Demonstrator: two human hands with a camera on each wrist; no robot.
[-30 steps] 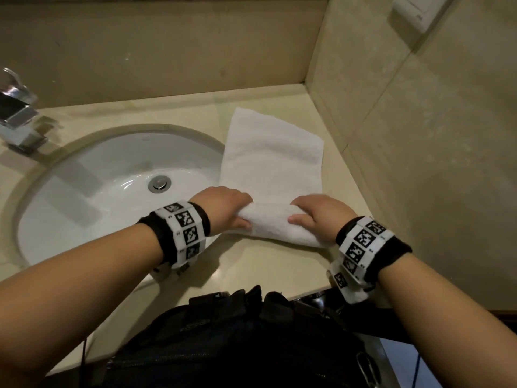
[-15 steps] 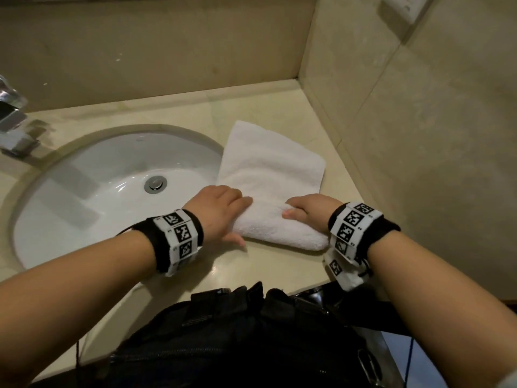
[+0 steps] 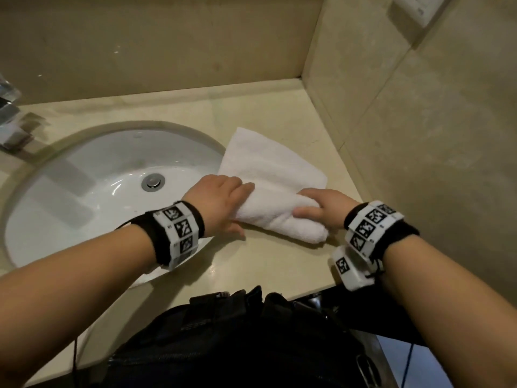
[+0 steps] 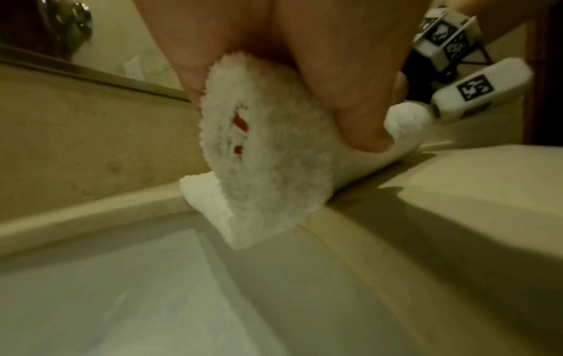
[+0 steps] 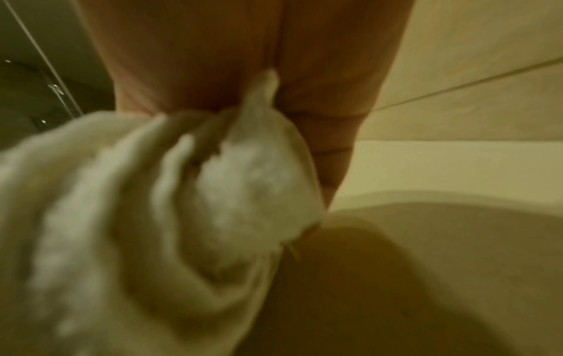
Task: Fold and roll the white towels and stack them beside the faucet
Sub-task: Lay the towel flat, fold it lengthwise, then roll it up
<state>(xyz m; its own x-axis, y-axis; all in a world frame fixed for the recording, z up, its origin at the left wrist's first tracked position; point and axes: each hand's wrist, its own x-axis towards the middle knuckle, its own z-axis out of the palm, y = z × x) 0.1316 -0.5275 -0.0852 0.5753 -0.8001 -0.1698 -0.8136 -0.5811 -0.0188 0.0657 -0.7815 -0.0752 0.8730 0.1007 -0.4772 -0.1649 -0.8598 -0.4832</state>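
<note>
A white towel (image 3: 275, 175) lies on the beige counter to the right of the sink, its near part wound into a thick roll (image 3: 282, 219). My left hand (image 3: 221, 203) grips the roll's left end, fingers over the top and thumb underneath. In the left wrist view the roll's spiral end (image 4: 265, 154) faces the camera, with my fingers (image 4: 350, 79) curled around it. My right hand (image 3: 321, 208) grips the right end, thumb on the near side. The right wrist view is blurred and shows towel folds (image 5: 170, 216) below my palm. The faucet (image 3: 8, 116) stands at the far left edge.
The white sink basin (image 3: 92, 191) with its drain (image 3: 152, 182) lies left of the towel. Tiled walls meet in a corner behind and to the right. A wall switch plate (image 3: 416, 7) is at the top right. A dark bag (image 3: 237, 340) hangs against the counter's front edge.
Both hands have rolled the towel farther away from me. The roll has grown thicker and the flat part beyond it is shorter.
</note>
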